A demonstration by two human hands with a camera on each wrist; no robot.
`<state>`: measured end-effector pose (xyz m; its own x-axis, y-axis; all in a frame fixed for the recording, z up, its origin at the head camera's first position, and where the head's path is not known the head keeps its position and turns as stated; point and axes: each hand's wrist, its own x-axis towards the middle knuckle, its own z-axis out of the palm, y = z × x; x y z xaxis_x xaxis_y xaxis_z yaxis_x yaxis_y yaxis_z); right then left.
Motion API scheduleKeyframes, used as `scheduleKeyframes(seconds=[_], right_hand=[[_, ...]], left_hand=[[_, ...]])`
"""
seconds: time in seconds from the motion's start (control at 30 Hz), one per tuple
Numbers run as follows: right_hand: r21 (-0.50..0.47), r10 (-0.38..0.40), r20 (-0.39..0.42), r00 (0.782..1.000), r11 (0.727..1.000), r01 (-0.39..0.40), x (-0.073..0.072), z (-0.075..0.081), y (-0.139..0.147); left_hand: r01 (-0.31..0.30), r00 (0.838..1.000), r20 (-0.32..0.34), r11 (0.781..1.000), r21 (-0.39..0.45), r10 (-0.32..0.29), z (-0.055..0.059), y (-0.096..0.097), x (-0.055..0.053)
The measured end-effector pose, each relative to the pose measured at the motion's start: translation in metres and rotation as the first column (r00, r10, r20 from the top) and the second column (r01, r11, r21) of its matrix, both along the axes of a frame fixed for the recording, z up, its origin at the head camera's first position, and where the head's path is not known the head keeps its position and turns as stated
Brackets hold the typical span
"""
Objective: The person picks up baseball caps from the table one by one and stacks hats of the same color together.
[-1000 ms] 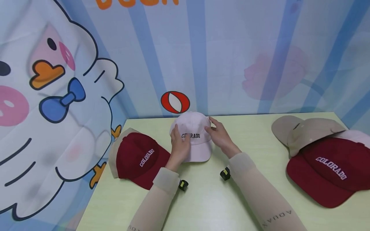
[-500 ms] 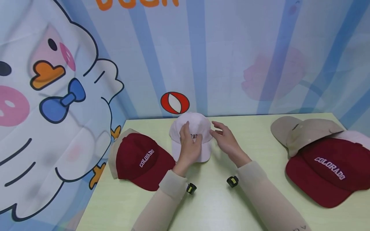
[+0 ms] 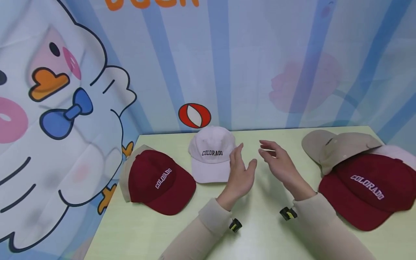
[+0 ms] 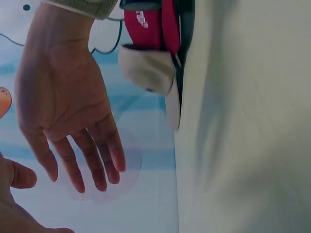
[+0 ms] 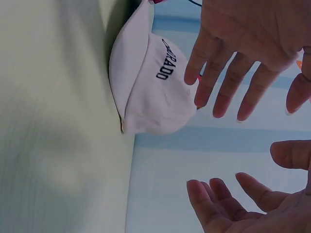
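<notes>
A white baseball cap [image 3: 211,166] with dark COLORADO lettering sits upright at the back middle of the table, its brim toward me. My left hand [image 3: 239,175] is in the air just right of it, fingers extended and holding nothing; in the head view its fingertips overlap the cap's right edge. Farther right, my right hand [image 3: 282,166] hovers with relaxed, slightly bent fingers and nothing in it. The right wrist view shows both palms facing each other, apart from the white cap [image 5: 155,92].
At the left, a dark red cap [image 3: 152,177] lies against a beige cap [image 3: 125,184]. On the right are another dark red cap [image 3: 360,206], a beige cap [image 3: 347,146] and a partly hidden white cap [image 3: 398,153]. A printed cloth backdrop [image 3: 253,72] stands behind the table [image 3: 136,231].
Both hands have left the white cap and moved right, toward the caps on that side. The white cap stays where it was, its lettering now uncovered.
</notes>
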<state>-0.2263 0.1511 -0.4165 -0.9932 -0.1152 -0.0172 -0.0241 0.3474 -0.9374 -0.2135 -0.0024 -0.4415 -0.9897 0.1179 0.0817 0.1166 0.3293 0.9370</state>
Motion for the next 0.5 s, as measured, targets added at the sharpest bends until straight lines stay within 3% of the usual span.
scheduleKeyframes(seconds=[0.5], right_hand=[[0.193, -0.07, -0.083, 0.994, 0.978, 0.085, 0.05, 0.012, 0.08]], left_hand=[[0.117, 0.978, 0.166, 0.991, 0.062, -0.125, -0.006, 0.082, 0.049]])
